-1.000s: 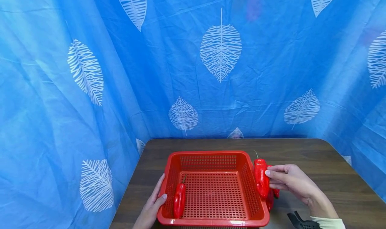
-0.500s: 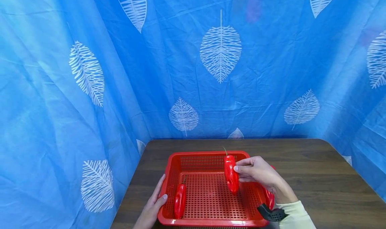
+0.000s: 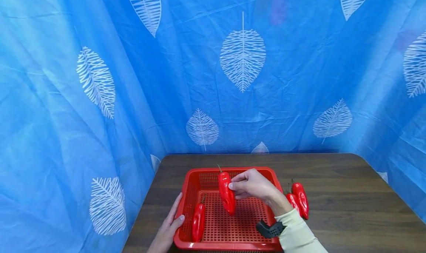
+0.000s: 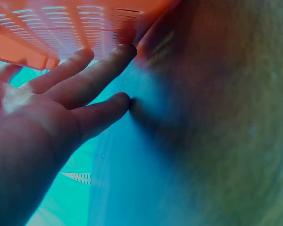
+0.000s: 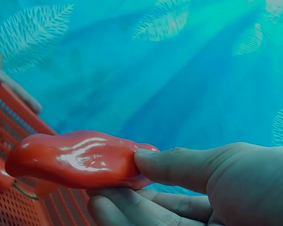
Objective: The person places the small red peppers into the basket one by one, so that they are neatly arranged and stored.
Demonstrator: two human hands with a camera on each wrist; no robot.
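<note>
My right hand [image 3: 253, 184] pinches a long glossy red pepper [image 3: 227, 194] between thumb and fingertips, holding it over the middle of the red plastic basket [image 3: 233, 246]. Its thin green stem points up. The right wrist view shows the thumb on top of the held pepper [image 5: 80, 160] and the fingers beneath. My left hand [image 3: 167, 225] holds the basket's left side, thumb over the rim. In the left wrist view, the fingers of the left hand [image 4: 61, 101] stretch along the outside of the slotted wall. Another red pepper [image 3: 198, 222] lies inside, along the left wall.
Two more red peppers, an outer one [image 3: 301, 199] and a partly hidden one [image 3: 293, 202], lie just right of the basket on the dark wooden table [image 3: 349, 194]. A blue curtain [image 3: 283, 79] with white leaf prints hangs behind and beside the table.
The right hand has carried its pepper leftward from beside the basket's right rim to above the basket's middle. The peppers on the right have come into view. The left hand stays put.
</note>
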